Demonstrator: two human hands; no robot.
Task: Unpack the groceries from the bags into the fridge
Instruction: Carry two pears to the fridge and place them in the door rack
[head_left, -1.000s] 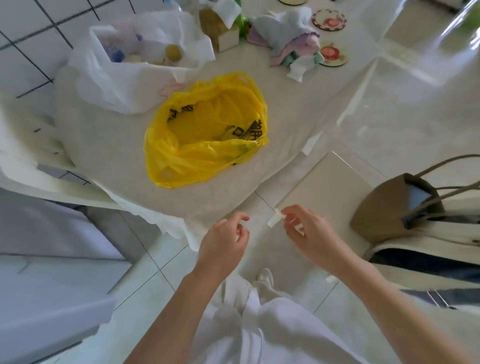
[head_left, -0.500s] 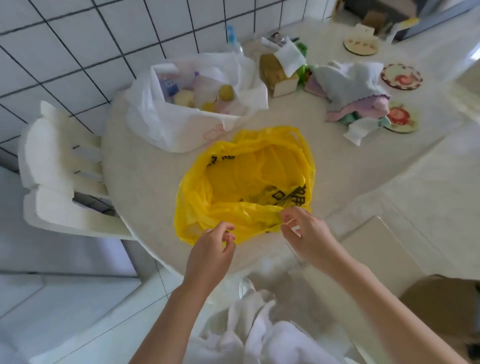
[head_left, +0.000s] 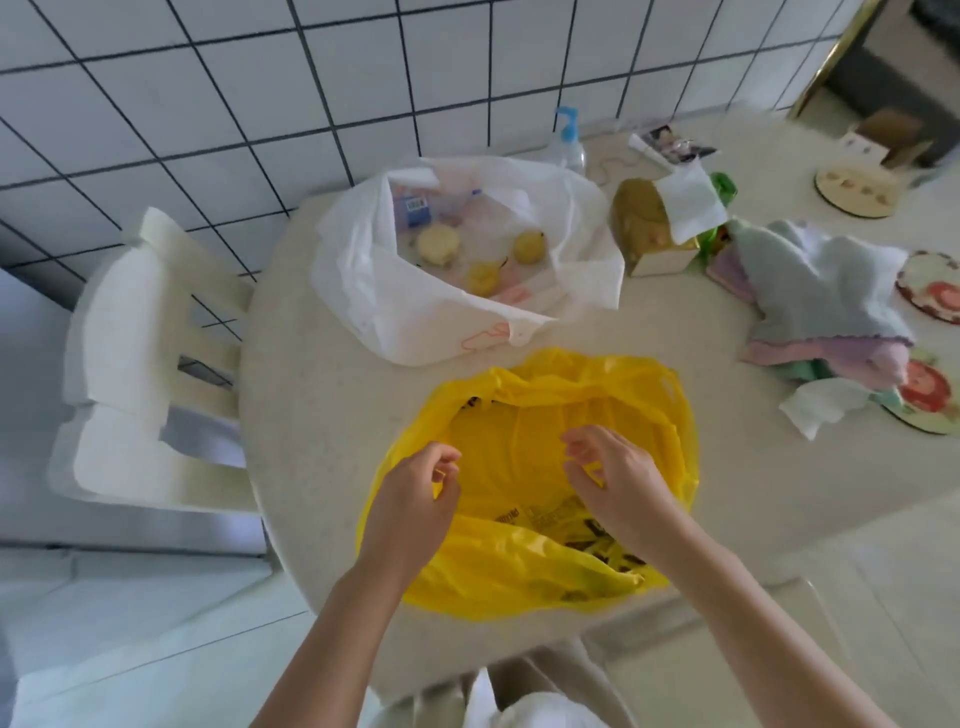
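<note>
A yellow plastic bag (head_left: 545, 405) lies open on the near part of the round pale table (head_left: 311, 374). My left hand (head_left: 415, 499) is at the bag's left rim, its curled fingers pinching a bit of yellow film. Over the bag's mouth, my right hand (head_left: 618, 483) has its fingers curled round a fold of the film. Behind it stands a white plastic bag (head_left: 363, 291), open, with yellow round fruits (head_left: 480, 278) and a blue-labelled packet (head_left: 415, 208) inside. What the yellow bag holds is hidden by its folds.
A white plastic chair (head_left: 140, 364) stands left of the table by the tiled wall. At the back are a pump bottle (head_left: 569, 143) and a brown tissue box (head_left: 649, 228). Folded cloths (head_left: 821, 306) and round coasters (head_left: 930, 286) lie at the right.
My view swung from the floor up onto the table. Both hands rose from below the table edge onto the yellow bag and took hold of its film.
</note>
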